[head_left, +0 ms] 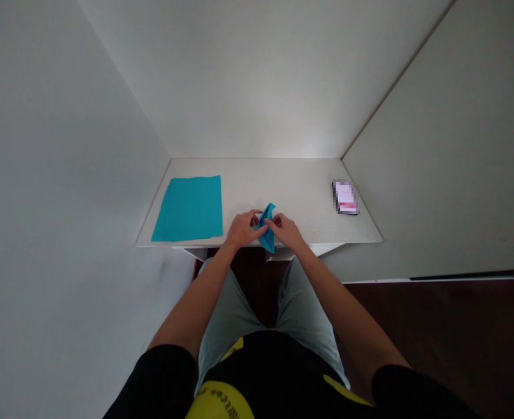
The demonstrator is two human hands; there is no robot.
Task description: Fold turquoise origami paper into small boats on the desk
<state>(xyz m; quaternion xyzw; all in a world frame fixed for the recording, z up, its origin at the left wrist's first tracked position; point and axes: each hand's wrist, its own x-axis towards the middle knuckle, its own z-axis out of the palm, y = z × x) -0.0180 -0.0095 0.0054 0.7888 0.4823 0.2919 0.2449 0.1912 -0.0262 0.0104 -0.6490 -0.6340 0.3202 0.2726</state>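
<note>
A small folded piece of blue paper [267, 227] is held over the near edge of a white table [283, 180]. My left hand [241, 228] pinches its left side with curled fingers. My right hand [286, 230] pinches its right side the same way. The folded paper stands tilted, its pointed tip up and away from me and its lower end hanging past the table edge. A flat sheet of teal paper [190, 208] lies on the left part of the table, apart from both hands.
A phone [345, 197] with a lit screen lies near the table's right side. White walls close in the table on the left, back and right. My knees sit below the table edge, over a dark floor [457, 326].
</note>
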